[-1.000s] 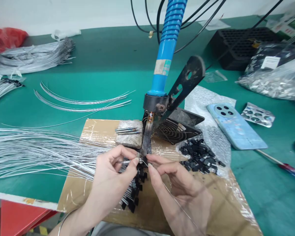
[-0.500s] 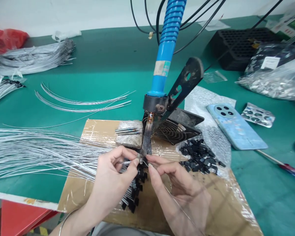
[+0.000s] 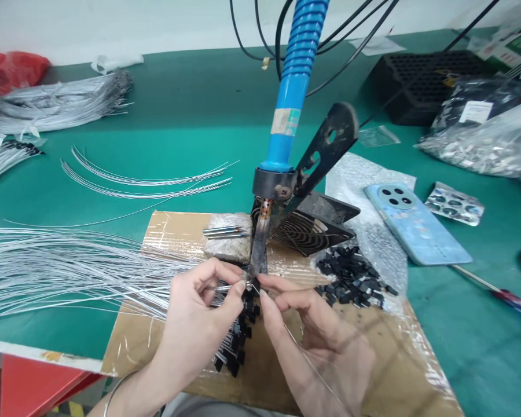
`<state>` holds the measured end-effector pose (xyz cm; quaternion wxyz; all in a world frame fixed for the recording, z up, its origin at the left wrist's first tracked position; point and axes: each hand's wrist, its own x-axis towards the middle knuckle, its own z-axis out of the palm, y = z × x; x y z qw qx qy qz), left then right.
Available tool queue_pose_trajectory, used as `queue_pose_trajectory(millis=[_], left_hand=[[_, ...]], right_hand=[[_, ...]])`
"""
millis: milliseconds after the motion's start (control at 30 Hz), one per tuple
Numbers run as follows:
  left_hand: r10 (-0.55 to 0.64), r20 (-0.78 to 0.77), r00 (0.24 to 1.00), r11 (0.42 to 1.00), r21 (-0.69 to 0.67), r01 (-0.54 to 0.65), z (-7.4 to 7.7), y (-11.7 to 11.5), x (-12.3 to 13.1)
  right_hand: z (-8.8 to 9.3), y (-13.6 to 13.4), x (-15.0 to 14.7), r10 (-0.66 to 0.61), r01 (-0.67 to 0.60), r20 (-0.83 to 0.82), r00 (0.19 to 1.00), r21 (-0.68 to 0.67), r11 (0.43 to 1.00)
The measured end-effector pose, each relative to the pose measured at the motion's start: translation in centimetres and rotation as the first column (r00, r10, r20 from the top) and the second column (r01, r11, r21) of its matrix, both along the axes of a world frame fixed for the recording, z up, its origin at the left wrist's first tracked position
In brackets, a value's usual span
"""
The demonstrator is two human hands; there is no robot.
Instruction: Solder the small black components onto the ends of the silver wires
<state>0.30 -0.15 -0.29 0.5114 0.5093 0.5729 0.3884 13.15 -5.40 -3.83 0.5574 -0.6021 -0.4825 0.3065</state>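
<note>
A blue-handled soldering iron (image 3: 282, 116) is clamped in a black bracket (image 3: 325, 153), its tip pointing down. Just under the tip, my left hand (image 3: 204, 318) pinches the end of a thin grey wire between thumb and forefinger. My right hand (image 3: 316, 341) is closed on a strand of solder wire (image 3: 315, 370), which runs down across the palm. Its front end meets the pinched wire end close to the tip; fingers partly hide the contact. Below my left hand lie wires with black connectors (image 3: 232, 359), on a cardboard sheet (image 3: 134, 341).
Many loose grey wires (image 3: 69, 269) spread to the left. A wrapped block (image 3: 228, 249) and a black fan (image 3: 312, 226) stand behind my hands. Small black housings (image 3: 356, 278) lie on bubble wrap beside a blue phone (image 3: 417, 223). At far right is a screwdriver (image 3: 507, 296).
My right hand has shifted very slightly to the left with the solder wire. My left hand stays nearly still under the iron tip.
</note>
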Motion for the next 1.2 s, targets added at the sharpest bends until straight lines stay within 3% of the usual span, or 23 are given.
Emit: queue_pose_trajectory(millis=[767,967,1100,1200], left_hand=[[-0.015,-0.010,1.000,1.000,-0.012,0.015,-0.2,-0.2,0.1],[-0.021,-0.058,0.998,1.000,-0.012,0.021,-0.2,0.0,0.1],[-0.043,-0.073,0.996,0.999,-0.020,0.042,-0.1,-0.1,0.3],[-0.054,-0.093,0.994,0.999,-0.008,0.054,-0.1,-0.1,0.2]], right_hand=[[0.1,-0.1,-0.3,-0.005,0.006,0.009,1.000,-0.019,1.000],[-0.6,0.0,1.2,-0.206,0.212,0.113,0.972,-0.050,0.976],[-0.9,-0.2,2.1,-0.041,0.039,-0.037,0.998,-0.048,0.998],[-1.2,-0.2,2.4,-0.016,0.011,-0.066,0.998,-0.079,0.997]])
